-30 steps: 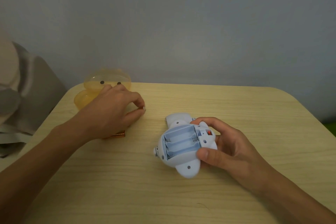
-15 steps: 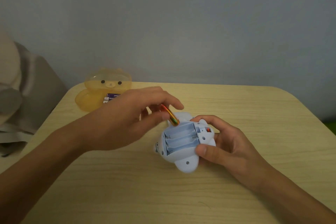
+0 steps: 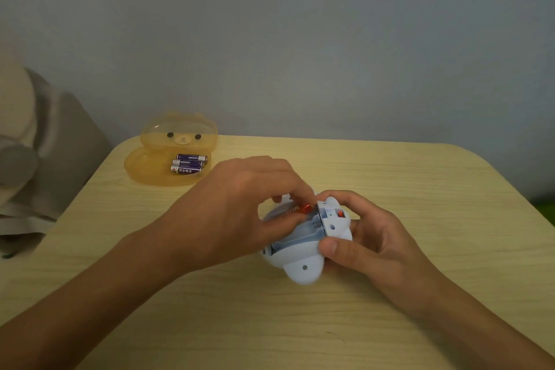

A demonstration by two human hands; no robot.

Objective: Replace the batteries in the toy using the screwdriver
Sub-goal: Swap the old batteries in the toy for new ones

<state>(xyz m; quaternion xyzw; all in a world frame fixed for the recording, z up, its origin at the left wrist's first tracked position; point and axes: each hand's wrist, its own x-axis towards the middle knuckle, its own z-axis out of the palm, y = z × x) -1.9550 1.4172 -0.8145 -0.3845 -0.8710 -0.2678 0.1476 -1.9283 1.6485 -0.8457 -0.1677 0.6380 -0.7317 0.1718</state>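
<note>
A white toy (image 3: pixel 303 270) lies upside down on the wooden table (image 3: pixel 420 177), its blue battery bay open. My right hand (image 3: pixel 369 243) grips the toy's right end, thumb on its near side. My left hand (image 3: pixel 237 213) pinches an orange battery (image 3: pixel 301 208) and holds it at the far slot of the bay. This hand covers the left part of the toy. No screwdriver is in view.
An open amber bear-faced box (image 3: pixel 150 171) stands at the table's far left with three purple batteries (image 3: pixel 187 164) in its tray. A grey and beige cushion (image 3: pixel 39 141) sits off the table's left edge. A grey wall is behind.
My left hand picked up an orange battery near the amber box, carried it right to the toy, and now holds it in the open bay. My right hand kept hold of the toy.
</note>
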